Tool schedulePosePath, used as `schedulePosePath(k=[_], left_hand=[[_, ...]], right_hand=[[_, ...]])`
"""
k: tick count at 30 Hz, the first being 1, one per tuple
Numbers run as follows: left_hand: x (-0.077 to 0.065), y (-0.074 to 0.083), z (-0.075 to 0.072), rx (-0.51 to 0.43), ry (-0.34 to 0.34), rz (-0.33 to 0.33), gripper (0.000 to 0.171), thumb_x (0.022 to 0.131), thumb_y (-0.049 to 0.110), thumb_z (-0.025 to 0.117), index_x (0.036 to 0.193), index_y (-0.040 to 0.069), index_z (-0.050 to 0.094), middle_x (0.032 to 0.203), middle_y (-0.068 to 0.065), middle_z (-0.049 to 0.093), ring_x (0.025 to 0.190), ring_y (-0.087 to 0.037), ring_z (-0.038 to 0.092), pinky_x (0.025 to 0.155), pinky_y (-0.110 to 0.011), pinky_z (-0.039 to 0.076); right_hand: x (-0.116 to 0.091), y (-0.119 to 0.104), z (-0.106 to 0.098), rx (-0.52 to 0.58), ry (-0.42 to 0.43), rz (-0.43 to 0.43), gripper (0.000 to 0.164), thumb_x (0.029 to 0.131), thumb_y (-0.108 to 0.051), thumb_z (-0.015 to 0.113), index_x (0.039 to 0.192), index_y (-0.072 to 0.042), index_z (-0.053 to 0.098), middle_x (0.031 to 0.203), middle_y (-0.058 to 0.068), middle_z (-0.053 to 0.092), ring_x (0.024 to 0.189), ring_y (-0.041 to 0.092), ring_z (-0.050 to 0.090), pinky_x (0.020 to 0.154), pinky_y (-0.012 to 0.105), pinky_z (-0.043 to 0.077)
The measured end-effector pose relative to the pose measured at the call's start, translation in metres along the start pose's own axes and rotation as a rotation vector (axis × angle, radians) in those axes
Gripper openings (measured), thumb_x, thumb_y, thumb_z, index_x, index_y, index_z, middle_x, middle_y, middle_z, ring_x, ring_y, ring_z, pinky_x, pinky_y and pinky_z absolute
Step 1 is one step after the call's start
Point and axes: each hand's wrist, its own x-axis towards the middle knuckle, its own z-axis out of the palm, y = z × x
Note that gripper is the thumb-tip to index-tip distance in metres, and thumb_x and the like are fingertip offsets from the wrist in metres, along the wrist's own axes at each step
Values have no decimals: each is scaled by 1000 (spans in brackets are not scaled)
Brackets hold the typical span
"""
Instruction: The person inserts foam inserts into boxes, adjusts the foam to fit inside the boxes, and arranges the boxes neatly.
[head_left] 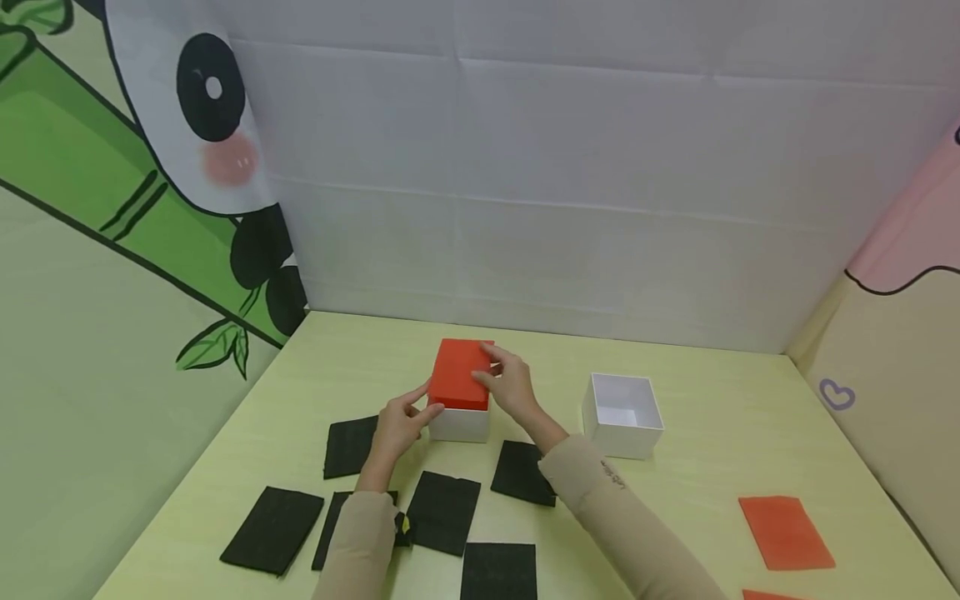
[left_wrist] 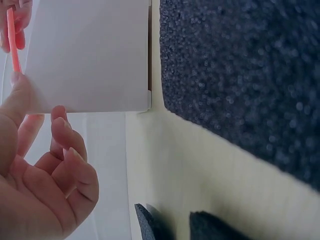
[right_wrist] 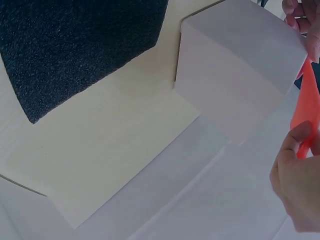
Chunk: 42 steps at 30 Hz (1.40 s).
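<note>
Thin orange foam sheet (head_left: 459, 373) atop small white cardboard box (head_left: 459, 423): both hands' fingers (head_left: 420, 393) pinch its edges; uneven pressure risks buckling it.

Black foam squares (head_left: 442, 510) lie nearby; an open white box (head_left: 622, 414) and orange sheet (head_left: 785, 531) sit rightward

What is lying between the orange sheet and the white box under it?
Nothing visible. The orange sheet lies on top of the white box, with the left hand at its near corner and the right hand on its right edge.
</note>
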Motion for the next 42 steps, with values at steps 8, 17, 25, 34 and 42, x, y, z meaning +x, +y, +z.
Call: schedulePosePath(k=[8,17,25,34,42], left_hand=[[-2,0,-1,-13,-3,24,60,78,34,67,131,13,47,63,-14,53,48,-14,42,46,-26,32],[-1,-1,-2,-3,6,3,57,79,31,67,131,20,47,59,-7,48,49,-16,42,46,-26,32],[-1,-2,-1,-2,0,19,57,79,32,66,131,20,47,56,-3,46,47,-15,42,45,-26,31],[-1,-1,-1,4,4,9,56,80,31,67,131,21,47,57,-4,46,48,-15,42,45,-26,31],[0,-2,0,11,3,10,57,79,32,66,132,21,46,58,-3,46,48,-15,42,45,-26,31]], right_hand=[[0,5,4,-106,-30,-34,48,77,3,66,123,3,51,103,17,59,77,25,55,57,23,45],[-2,6,5,-137,-78,-21,52,78,3,65,126,4,46,93,16,58,78,25,54,61,25,47],[-2,12,8,-166,-65,44,48,79,-2,66,123,5,47,91,13,57,79,22,49,64,25,43],[-1,20,7,-297,-86,-38,45,76,-11,71,116,4,57,79,10,52,76,24,45,63,27,37],[0,22,10,-317,-123,27,51,75,-16,73,119,4,55,83,11,49,77,21,42,62,25,36]])
